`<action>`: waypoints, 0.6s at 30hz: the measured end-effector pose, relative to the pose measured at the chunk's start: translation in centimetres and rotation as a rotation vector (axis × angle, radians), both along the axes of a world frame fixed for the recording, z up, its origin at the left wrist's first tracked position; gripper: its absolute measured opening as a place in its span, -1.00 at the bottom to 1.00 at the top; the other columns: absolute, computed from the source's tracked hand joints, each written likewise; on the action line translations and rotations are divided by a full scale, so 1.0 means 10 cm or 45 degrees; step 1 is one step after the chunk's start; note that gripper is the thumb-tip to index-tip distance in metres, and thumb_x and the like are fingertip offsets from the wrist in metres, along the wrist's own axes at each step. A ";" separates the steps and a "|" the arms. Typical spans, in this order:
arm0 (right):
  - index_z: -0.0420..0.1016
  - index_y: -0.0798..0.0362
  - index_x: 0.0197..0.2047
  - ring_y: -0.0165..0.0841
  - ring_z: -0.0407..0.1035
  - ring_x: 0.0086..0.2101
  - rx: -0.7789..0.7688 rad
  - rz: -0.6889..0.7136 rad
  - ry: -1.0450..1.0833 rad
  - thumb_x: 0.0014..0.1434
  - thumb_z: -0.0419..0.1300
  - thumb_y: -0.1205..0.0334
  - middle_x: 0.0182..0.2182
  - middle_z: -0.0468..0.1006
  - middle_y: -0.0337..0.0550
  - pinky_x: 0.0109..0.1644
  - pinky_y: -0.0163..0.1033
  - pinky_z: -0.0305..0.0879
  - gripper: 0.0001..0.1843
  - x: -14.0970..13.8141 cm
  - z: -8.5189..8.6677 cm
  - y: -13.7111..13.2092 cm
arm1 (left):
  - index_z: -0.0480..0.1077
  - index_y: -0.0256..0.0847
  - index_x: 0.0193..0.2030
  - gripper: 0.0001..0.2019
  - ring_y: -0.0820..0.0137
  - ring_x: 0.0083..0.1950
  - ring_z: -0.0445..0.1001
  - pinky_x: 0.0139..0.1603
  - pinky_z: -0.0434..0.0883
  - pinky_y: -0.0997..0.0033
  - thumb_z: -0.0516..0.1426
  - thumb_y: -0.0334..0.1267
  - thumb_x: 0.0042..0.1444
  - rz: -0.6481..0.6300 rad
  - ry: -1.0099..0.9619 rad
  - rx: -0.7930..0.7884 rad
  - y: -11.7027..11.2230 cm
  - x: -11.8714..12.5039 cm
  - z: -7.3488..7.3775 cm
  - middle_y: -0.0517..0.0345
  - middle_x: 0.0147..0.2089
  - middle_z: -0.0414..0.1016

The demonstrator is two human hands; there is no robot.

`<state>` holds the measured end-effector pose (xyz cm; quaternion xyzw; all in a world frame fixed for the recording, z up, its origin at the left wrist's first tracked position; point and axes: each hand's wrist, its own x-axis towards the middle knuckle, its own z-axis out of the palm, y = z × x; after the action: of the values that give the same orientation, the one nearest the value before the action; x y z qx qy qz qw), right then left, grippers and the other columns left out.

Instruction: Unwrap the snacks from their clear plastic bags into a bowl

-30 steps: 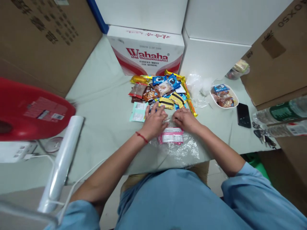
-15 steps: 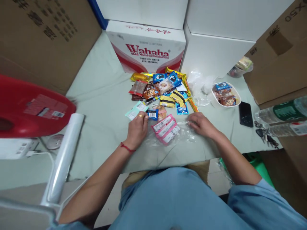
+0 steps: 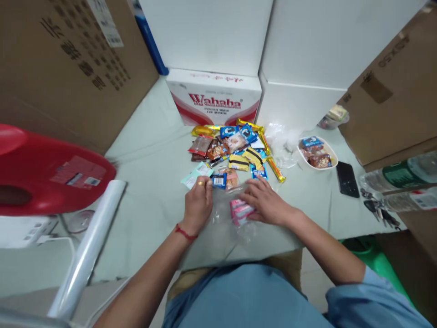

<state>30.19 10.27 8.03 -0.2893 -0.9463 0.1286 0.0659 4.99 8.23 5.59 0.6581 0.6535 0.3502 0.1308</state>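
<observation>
My left hand (image 3: 198, 203) is closed in a pinch on the edge of a clear plastic bag (image 3: 223, 223) lying on the pale green table (image 3: 150, 182). My right hand (image 3: 264, 202) presses down on a small stack of pink snack packets (image 3: 240, 211) inside the bag, fingers curled over them. Just beyond both hands lies a pile of wrapped snacks (image 3: 235, 146) in blue, yellow, brown and gold wrappers. A pale green packet (image 3: 195, 175) lies near my left hand.
A white dish (image 3: 329, 161) of snacks, a black phone (image 3: 346, 179), keys (image 3: 378, 212) and water bottles (image 3: 399, 175) sit at the right. A Wahaha box (image 3: 215, 98), white boxes and cardboard cartons ring the table. A roll of film (image 3: 88, 248) and a red object (image 3: 51, 171) are at the left.
My right hand moved left onto the pink packets, which are now gathered into a tighter stack in the bag. My left hand stays at the bag's edge. The camera tilted up a little.
</observation>
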 end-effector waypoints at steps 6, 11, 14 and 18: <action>0.52 -0.02 0.10 -0.11 0.38 0.13 -0.270 -0.232 0.338 0.32 0.29 0.07 0.16 0.42 0.12 0.19 0.00 0.39 -0.67 0.46 0.10 -0.25 | 0.21 -0.09 -0.21 -0.84 0.30 -0.39 0.44 -0.32 0.26 0.34 -0.08 -0.14 0.37 0.134 -0.128 -0.099 -0.03 -0.08 -0.05 0.16 -0.37 0.44; 0.57 0.04 -0.05 -0.19 0.52 -0.22 -0.615 -0.842 0.798 0.21 0.34 -0.14 -0.21 0.64 -0.11 -0.11 -0.13 0.47 -0.57 0.65 0.02 0.04 | 0.23 -0.09 -0.21 -0.81 0.33 -0.43 0.37 -0.35 0.26 0.35 -0.06 -0.07 0.34 0.161 -0.247 -0.247 -0.20 -0.16 0.06 0.23 -0.42 0.37; 0.57 0.08 -0.03 -0.22 0.51 -0.31 -0.730 -1.089 0.971 0.23 0.26 -0.23 -0.26 0.66 -0.13 -0.19 -0.17 0.45 -0.47 0.56 -0.10 0.37 | 0.25 -0.10 -0.25 -0.73 0.39 -0.47 0.29 -0.41 0.26 0.39 -0.01 0.04 0.33 -0.049 -0.369 -0.407 -0.38 -0.16 0.26 0.28 -0.47 0.29; 0.56 0.08 0.09 -0.06 0.49 -0.06 -0.428 -1.023 0.672 0.24 0.25 -0.20 -0.05 0.63 0.06 0.04 0.01 0.44 -0.44 0.32 -0.06 0.57 | 0.24 -0.11 -0.29 -0.59 0.49 -0.55 0.19 -0.54 0.22 0.47 0.07 0.21 0.27 -0.426 -0.795 -0.821 -0.60 -0.08 0.54 0.36 -0.50 0.17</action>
<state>33.41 16.01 7.39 -0.5947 -0.6776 0.3123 0.2994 4.23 2.28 10.99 0.5435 0.5435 0.2848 0.5728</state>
